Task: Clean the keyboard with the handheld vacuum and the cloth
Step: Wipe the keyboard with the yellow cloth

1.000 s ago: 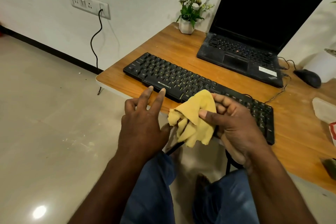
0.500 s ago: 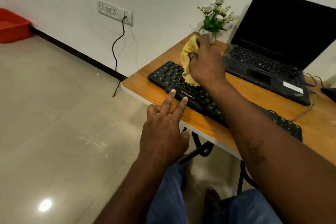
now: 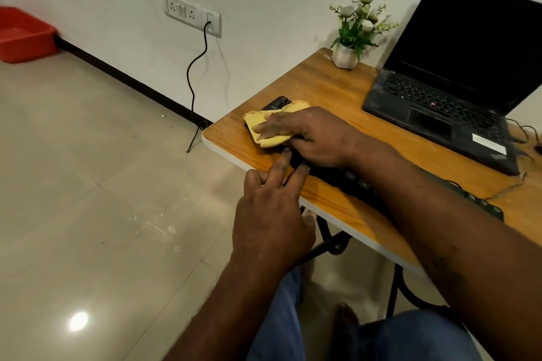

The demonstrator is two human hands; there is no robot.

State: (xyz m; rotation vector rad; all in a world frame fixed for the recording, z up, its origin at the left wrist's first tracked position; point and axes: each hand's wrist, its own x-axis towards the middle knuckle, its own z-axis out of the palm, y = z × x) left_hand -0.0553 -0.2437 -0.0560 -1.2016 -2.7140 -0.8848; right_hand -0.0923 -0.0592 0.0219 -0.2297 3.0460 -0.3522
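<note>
A black keyboard lies slantwise near the front edge of the wooden table. Most of its left half is hidden under my right hand and forearm. My right hand presses a yellow cloth flat on the keyboard's left end, fingers stretched out over the cloth. My left hand reaches from below with two straight fingers touching the keyboard's front edge; the other fingers are curled. No handheld vacuum is in view.
An open black laptop stands at the back right, its cables trailing to the right. A small white pot with flowers sits at the table's back corner. A wall socket with a black cord and a red tub are on the left.
My right hand has swept the cloth from the back of the keyboard down to its left end. My left hand's fingers have moved forward onto the keyboard's front edge. The view shifted left.
</note>
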